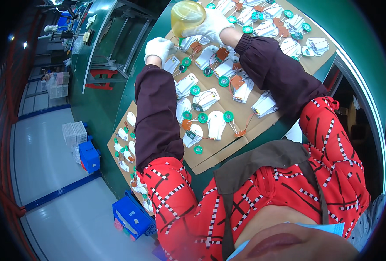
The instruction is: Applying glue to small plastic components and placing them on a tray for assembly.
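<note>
My right hand, in a white glove, grips a rounded, translucent yellow squeeze bottle at the far edge of the cardboard. The bottle's narrow tip points down toward the parts. Close beside that tip is my left hand, also gloved, its fingers drawn together on something too small to make out. Below and around both hands lie several white plastic housings, wired to green round pieces and small orange-brown pieces. They rest on a sheet of brown cardboard.
A second cardboard sheet with similar parts lies at the left, beyond my left forearm. Blue bins and white crates stand on the floor at left. A red stool is beside a metal-framed table. A bright metal edge runs along the right.
</note>
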Demonstrator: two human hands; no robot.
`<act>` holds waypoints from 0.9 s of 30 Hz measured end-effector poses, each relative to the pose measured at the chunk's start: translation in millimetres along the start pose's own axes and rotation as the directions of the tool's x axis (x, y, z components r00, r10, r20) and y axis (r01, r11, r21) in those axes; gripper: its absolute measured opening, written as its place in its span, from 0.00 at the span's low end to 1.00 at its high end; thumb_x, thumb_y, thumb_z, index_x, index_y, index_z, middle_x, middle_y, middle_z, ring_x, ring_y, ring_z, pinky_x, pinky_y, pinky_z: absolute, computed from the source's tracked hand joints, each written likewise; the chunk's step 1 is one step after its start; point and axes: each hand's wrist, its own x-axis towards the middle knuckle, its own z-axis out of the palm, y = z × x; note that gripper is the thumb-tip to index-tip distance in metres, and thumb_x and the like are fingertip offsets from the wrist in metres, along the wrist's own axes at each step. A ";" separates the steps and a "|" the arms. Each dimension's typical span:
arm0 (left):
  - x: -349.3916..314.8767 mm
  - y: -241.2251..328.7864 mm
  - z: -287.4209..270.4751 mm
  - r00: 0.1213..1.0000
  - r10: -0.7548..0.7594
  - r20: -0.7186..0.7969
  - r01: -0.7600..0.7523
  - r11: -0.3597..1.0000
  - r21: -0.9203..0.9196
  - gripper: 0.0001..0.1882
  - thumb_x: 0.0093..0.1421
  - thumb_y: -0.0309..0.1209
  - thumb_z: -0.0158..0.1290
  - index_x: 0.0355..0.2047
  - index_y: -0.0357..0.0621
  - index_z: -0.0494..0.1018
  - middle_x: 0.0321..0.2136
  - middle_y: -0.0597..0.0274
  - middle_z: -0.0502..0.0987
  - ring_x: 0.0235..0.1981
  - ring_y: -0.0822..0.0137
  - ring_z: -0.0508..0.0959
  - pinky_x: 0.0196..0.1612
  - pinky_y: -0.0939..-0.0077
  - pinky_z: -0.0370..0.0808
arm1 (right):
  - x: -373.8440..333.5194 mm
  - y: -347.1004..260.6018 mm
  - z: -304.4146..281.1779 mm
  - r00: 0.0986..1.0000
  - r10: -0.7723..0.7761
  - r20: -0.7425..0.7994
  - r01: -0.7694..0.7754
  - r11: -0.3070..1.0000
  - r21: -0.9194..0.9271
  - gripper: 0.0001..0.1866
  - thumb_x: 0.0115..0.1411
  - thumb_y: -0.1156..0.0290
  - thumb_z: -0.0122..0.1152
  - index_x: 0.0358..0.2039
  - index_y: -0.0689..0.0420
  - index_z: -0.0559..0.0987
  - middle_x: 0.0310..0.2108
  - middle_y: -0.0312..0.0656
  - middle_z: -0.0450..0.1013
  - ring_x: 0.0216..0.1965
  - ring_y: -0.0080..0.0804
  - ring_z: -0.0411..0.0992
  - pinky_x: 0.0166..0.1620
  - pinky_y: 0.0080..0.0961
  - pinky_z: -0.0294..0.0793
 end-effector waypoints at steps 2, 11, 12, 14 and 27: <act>-2.6 4.9 1.1 0.999 -0.036 0.018 0.037 0.998 -0.060 0.08 0.52 0.28 0.55 0.30 0.34 0.74 0.30 0.56 0.78 0.30 0.67 0.80 0.35 0.78 0.75 | 2.5 4.8 -1.0 1.000 -0.014 -0.028 0.012 0.996 -0.089 0.29 0.45 0.46 0.67 0.39 0.57 0.78 0.33 0.41 0.77 0.34 0.33 0.75 0.40 0.26 0.72; -4.4 2.2 0.2 0.997 0.081 0.013 -0.081 0.935 0.347 0.16 0.49 0.39 0.60 0.30 0.39 0.77 0.30 0.57 0.77 0.33 0.64 0.77 0.38 0.77 0.72 | -3.2 -6.4 -13.1 0.997 0.082 -0.006 -0.082 0.995 0.049 0.26 0.45 0.51 0.67 0.39 0.57 0.78 0.34 0.41 0.77 0.35 0.30 0.75 0.40 0.23 0.72; -7.2 5.2 0.1 0.998 0.064 0.007 -0.063 0.947 0.314 0.15 0.48 0.39 0.60 0.30 0.38 0.77 0.30 0.57 0.77 0.32 0.65 0.77 0.38 0.77 0.71 | -3.6 -7.5 -14.1 0.997 0.082 -0.005 -0.081 0.995 0.049 0.26 0.45 0.51 0.67 0.39 0.57 0.78 0.34 0.41 0.77 0.35 0.30 0.75 0.40 0.23 0.72; -7.3 6.0 0.8 0.999 0.047 0.002 -0.046 0.959 0.281 0.15 0.48 0.38 0.60 0.29 0.38 0.77 0.30 0.57 0.77 0.31 0.66 0.77 0.37 0.76 0.71 | -4.6 -9.2 -16.0 0.995 0.100 0.027 -0.102 0.992 0.075 0.26 0.45 0.51 0.67 0.39 0.58 0.78 0.34 0.41 0.77 0.35 0.30 0.76 0.40 0.23 0.72; 7.9 -13.8 8.8 1.000 -0.020 -0.021 0.015 0.977 -0.212 0.10 0.51 0.28 0.52 0.33 0.34 0.75 0.26 0.55 0.79 0.26 0.68 0.81 0.29 0.78 0.76 | -4.1 -6.4 -8.1 0.989 0.148 -0.020 -0.146 0.986 0.080 0.29 0.45 0.50 0.68 0.42 0.57 0.76 0.38 0.41 0.76 0.38 0.30 0.75 0.43 0.24 0.72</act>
